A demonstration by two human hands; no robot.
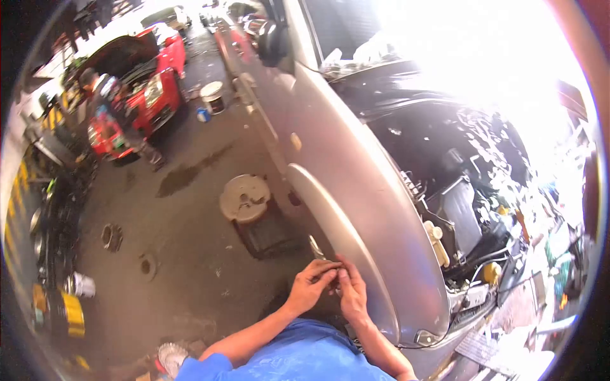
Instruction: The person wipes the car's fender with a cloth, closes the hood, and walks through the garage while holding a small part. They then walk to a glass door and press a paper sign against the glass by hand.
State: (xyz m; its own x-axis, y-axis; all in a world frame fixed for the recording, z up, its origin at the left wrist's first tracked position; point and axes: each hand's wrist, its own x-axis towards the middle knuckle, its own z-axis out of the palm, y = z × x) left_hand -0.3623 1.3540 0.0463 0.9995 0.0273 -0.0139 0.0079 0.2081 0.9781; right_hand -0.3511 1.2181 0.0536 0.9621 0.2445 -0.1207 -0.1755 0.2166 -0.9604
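Note:
My left hand and my right hand meet in front of my blue shirt, fingertips pinched together. Whatever small thing lies between the fingers is too small to make out. A short shiny piece shows just beyond my left fingers. Both hands are beside the front fender of a silver-grey car, close to its flared wheel arch. On the floor ahead, a round pale stool-like seat stands beside a dark frame.
The car's engine bay is exposed on the right. At the far left a person bends by a red car with its hood up. A white bucket, a yellow container and round metal parts are on the floor.

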